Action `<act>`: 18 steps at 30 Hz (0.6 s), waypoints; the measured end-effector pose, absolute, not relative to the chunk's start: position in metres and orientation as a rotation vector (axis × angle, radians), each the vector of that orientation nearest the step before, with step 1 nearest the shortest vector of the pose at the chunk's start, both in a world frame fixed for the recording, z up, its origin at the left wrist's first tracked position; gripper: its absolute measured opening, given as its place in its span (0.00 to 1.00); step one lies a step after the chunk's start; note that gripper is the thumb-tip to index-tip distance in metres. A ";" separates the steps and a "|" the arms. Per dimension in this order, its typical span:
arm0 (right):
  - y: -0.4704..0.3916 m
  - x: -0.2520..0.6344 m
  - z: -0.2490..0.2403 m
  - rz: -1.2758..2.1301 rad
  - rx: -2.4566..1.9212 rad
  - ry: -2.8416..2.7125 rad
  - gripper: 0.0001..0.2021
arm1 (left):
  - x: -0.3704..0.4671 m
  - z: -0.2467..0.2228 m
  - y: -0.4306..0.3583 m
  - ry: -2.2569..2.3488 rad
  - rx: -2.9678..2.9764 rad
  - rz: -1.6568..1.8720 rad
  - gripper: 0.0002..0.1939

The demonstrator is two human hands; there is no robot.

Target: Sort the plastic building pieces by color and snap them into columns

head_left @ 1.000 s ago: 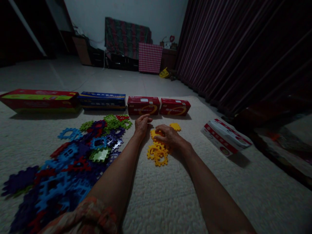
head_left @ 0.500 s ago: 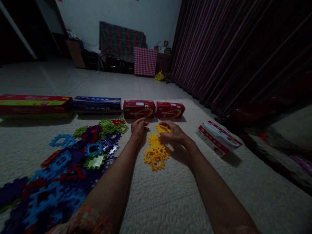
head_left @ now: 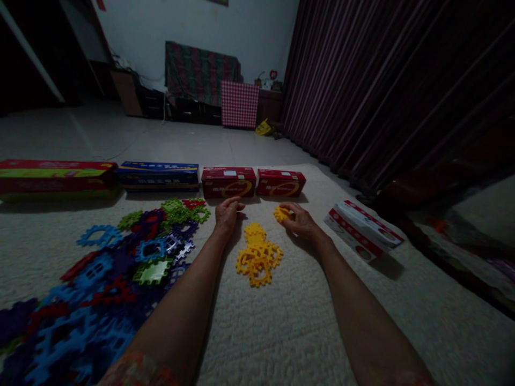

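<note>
My right hand point(head_left: 301, 220) pinches a yellow toothed plastic building piece point(head_left: 280, 215) just above the mat, right of the other yellow pieces. Those yellow pieces point(head_left: 258, 256) lie in a small overlapping cluster between my forearms. My left hand point(head_left: 227, 215) rests on the mat in front of a red box, its fingers loosely bent and apart, with nothing visible in them; its lower fingers are partly hidden. Left of that arm spreads a heap of similar pieces, among them blue point(head_left: 151, 250), green point(head_left: 153, 271), red and purple ones.
Along the mat's far edge stand two red boxes point(head_left: 228, 183) point(head_left: 280, 184), a blue box point(head_left: 159, 177) and a long red-and-yellow box point(head_left: 58, 179). To the right is a white-and-red box point(head_left: 364, 230). Purple curtains point(head_left: 346, 80) hang beyond it.
My right hand has moved right, carrying the yellow piece away from the yellow cluster. My left hand has stayed nearly in place. The view has tilted slightly.
</note>
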State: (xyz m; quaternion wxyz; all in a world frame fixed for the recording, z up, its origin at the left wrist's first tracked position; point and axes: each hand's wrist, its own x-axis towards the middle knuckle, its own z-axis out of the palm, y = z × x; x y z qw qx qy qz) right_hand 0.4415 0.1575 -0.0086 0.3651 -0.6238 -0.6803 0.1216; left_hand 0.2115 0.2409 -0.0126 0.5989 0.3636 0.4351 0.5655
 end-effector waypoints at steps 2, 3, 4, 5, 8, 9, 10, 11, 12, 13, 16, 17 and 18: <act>0.159 0.443 -0.009 0.283 -1.618 -1.774 0.19 | 0.212 -0.012 0.241 1.004 0.842 1.311 0.14; 0.159 0.444 -0.010 0.273 -1.623 -1.782 0.19 | 0.212 -0.012 0.240 1.000 0.839 1.309 0.14; 0.159 0.445 -0.011 0.267 -1.626 -1.788 0.19 | 0.212 -0.011 0.240 0.996 0.836 1.309 0.14; 0.160 0.446 -0.012 0.260 -1.629 -1.793 0.20 | 0.212 -0.011 0.239 0.995 0.835 1.308 0.14; 0.162 0.448 -0.016 0.238 -1.628 -1.809 0.21 | 0.212 -0.010 0.239 0.998 0.839 1.306 0.15; 0.163 0.448 -0.017 0.231 -1.625 -1.816 0.22 | 0.212 -0.010 0.239 1.001 0.838 1.306 0.15; 0.164 0.448 -0.017 0.221 -1.621 -1.819 0.23 | 0.212 -0.010 0.239 1.002 0.837 1.304 0.15; 0.165 0.447 -0.018 0.211 -1.618 -1.821 0.24 | 0.212 -0.011 0.239 1.002 0.834 1.302 0.15; 0.166 0.446 -0.018 0.199 -1.618 -1.822 0.25 | 0.212 -0.011 0.240 1.001 0.833 1.301 0.15; 0.166 0.444 -0.019 0.180 -1.622 -1.816 0.25 | 0.212 -0.011 0.240 1.001 0.832 1.301 0.15; 0.168 0.437 -0.022 0.100 -1.654 -1.788 0.27 | 0.212 -0.009 0.239 1.002 0.833 1.302 0.14; 0.168 0.435 -0.023 0.072 -1.671 -1.780 0.27 | 0.212 -0.009 0.239 1.002 0.831 1.301 0.14; 0.169 0.433 -0.025 0.046 -1.690 -1.773 0.27 | 0.212 -0.008 0.238 1.000 0.829 1.299 0.14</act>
